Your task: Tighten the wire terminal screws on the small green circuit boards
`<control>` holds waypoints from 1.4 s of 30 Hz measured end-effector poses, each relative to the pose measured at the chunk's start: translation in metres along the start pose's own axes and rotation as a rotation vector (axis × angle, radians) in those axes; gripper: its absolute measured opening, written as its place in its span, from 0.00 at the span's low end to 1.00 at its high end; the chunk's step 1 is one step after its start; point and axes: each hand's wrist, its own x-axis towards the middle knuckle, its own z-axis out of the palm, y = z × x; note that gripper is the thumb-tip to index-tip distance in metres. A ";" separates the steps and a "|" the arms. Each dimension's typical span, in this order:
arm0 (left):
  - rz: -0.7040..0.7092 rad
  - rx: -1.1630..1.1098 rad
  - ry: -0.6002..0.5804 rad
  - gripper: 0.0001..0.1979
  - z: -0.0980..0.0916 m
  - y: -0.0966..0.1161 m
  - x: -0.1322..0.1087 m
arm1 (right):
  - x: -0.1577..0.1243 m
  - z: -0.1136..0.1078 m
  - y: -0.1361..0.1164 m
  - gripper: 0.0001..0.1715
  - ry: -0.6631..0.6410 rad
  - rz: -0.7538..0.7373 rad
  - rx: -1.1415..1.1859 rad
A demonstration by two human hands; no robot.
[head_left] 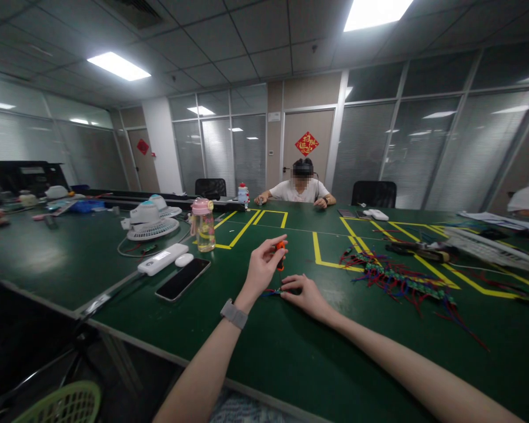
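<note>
My left hand (263, 267), with a grey watch on its wrist, is raised above the green table (291, 352) and pinches a small orange tool (281, 251). My right hand (306, 294) lies on the table just right of it, fingers curled over a small dark part with blue and red wires (271, 291); what it grips is too small to name. A long pile of coloured wires (401, 282) lies to the right of both hands.
A black phone (183, 279), a white power bank (162, 259), a white mouse-like item (184, 259), a pink-capped bottle (203, 224) and small fans (152, 220) stand to the left. A person sits across the table (302, 189). Yellow tape lines (335, 264) mark the top. A green basket (66, 405) sits below.
</note>
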 end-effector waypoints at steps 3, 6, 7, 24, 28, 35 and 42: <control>0.024 0.043 0.009 0.17 0.000 0.001 0.001 | -0.001 -0.001 -0.001 0.11 -0.004 0.003 -0.002; 0.018 0.006 -0.032 0.17 0.000 0.001 0.002 | -0.001 -0.001 -0.002 0.12 -0.003 0.002 -0.003; 0.003 -0.031 -0.061 0.18 0.000 0.001 0.002 | -0.001 -0.001 -0.002 0.11 -0.002 0.001 -0.002; -0.051 -0.070 -0.063 0.21 0.000 -0.004 0.002 | 0.000 0.001 0.002 0.12 0.005 -0.018 -0.005; 0.014 0.067 -0.011 0.19 -0.001 -0.006 0.002 | 0.000 0.001 0.001 0.12 0.011 -0.014 0.006; -0.040 -0.075 -0.076 0.21 -0.001 -0.001 0.003 | 0.000 0.000 0.001 0.11 0.002 -0.004 0.013; -0.066 -0.150 -0.092 0.21 0.000 0.001 0.003 | 0.000 0.000 0.001 0.11 -0.005 -0.007 0.012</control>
